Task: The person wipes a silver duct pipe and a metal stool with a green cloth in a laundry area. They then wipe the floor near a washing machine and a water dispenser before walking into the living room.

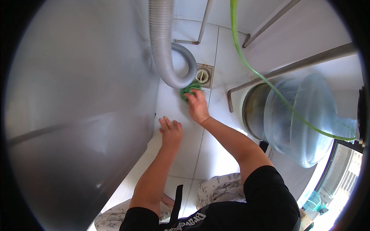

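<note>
My right hand (198, 106) grips a green scrubbing cloth or pad (190, 91), whose exact kind is blurred, and presses it toward the white tiled floor (185, 138). Just beyond it lies a square floor drain (205, 75) with a round cream insert. The bend of a grey corrugated drain hose (180, 82) hangs beside the cloth; I cannot tell whether they touch. My left hand (171, 131) is over the tiles, nearer to me, with its fingers apart and nothing in it.
A large grey appliance panel (78, 101) stands along the left. Metal pipe legs (231, 99) and a large clear water bottle (300, 115) are at the right. A thin green hose (260, 75) loops across from the top. A window (344, 164) is at lower right.
</note>
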### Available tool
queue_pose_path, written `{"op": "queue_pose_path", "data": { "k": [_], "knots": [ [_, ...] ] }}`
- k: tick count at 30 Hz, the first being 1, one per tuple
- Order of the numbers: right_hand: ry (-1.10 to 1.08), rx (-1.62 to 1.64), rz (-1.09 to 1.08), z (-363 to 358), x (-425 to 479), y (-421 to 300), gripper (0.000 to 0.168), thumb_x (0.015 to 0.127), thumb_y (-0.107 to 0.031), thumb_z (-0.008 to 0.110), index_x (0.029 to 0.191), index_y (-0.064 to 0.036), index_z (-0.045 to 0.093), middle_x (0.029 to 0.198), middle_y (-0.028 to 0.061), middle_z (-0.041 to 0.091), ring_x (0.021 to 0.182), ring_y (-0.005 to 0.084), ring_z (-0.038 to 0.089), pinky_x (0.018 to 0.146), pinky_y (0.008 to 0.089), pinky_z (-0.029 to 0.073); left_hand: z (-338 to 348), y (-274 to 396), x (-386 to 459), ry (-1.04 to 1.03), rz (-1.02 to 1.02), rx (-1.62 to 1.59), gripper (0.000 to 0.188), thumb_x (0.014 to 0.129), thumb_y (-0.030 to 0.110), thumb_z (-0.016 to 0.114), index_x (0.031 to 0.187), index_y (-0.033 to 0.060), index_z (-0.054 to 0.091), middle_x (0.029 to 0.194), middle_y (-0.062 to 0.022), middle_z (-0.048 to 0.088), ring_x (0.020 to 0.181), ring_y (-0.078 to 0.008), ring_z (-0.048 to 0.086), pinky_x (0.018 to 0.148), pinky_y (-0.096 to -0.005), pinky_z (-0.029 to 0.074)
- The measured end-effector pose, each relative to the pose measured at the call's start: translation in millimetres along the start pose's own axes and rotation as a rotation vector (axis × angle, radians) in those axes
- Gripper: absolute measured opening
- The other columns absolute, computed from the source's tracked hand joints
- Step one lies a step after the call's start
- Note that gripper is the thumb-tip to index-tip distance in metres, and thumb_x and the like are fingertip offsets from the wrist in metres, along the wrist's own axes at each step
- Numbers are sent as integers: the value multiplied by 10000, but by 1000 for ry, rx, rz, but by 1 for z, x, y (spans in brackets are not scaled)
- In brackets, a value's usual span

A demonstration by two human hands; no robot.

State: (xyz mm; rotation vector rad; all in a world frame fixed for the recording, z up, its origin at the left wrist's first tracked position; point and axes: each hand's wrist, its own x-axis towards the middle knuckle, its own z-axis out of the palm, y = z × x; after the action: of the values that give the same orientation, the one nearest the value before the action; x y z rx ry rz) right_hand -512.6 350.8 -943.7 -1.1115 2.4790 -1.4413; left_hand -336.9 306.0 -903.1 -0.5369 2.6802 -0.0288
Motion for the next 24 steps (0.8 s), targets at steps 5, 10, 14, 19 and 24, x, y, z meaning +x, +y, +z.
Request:
{"op": "queue_pose_path", "data": {
  "k": [5, 10, 14, 19, 24],
  "knots": [
    [-199, -321, -304, 46, 44, -41, 430, 788, -71, 535, 1213, -13, 538, 1269, 167, 481, 1196, 349, 433, 991, 444, 364, 8, -3, -1, -24, 2, 93, 461, 830, 72, 561, 1241, -59, 400, 1332, -435, 300, 1225, -595, 339, 809, -499, 535],
    [-26, -508, -271, 95, 98, -23, 368, 829, -114, 536, 1177, 8, 552, 1324, 223, 466, 1268, 407, 392, 1023, 544, 322, -13, -3, -7, -94, -4, -7, 460, 838, 66, 576, 1245, -46, 394, 1353, -402, 315, 1254, -581, 309, 856, -547, 496],
    [327, -702, -285, 96, 119, -10, 281, 844, -163, 557, 1022, 50, 598, 1083, 242, 583, 1042, 424, 542, 925, 576, 390, -12, -4, -14, -84, -23, 9, 472, 843, 66, 571, 1259, -45, 378, 1355, -404, 309, 1265, -570, 304, 868, -538, 492],
    [66, -910, -148, 67, 102, 8, 346, 779, -173, 603, 1012, 82, 604, 1005, 238, 574, 966, 401, 543, 828, 528, 447, -18, -2, -14, -104, -14, -13, 485, 840, 63, 572, 1271, -40, 375, 1360, -409, 297, 1264, -581, 293, 865, -538, 494],
    [-689, -1157, -335, -26, 77, -48, 322, 738, -103, 589, 1011, 58, 642, 1041, 207, 596, 997, 347, 527, 793, 373, 460, -19, -3, -13, -161, -13, -9, 515, 835, 78, 557, 1296, -53, 370, 1359, -430, 268, 1270, -583, 280, 862, -493, 510]
  ]
}}
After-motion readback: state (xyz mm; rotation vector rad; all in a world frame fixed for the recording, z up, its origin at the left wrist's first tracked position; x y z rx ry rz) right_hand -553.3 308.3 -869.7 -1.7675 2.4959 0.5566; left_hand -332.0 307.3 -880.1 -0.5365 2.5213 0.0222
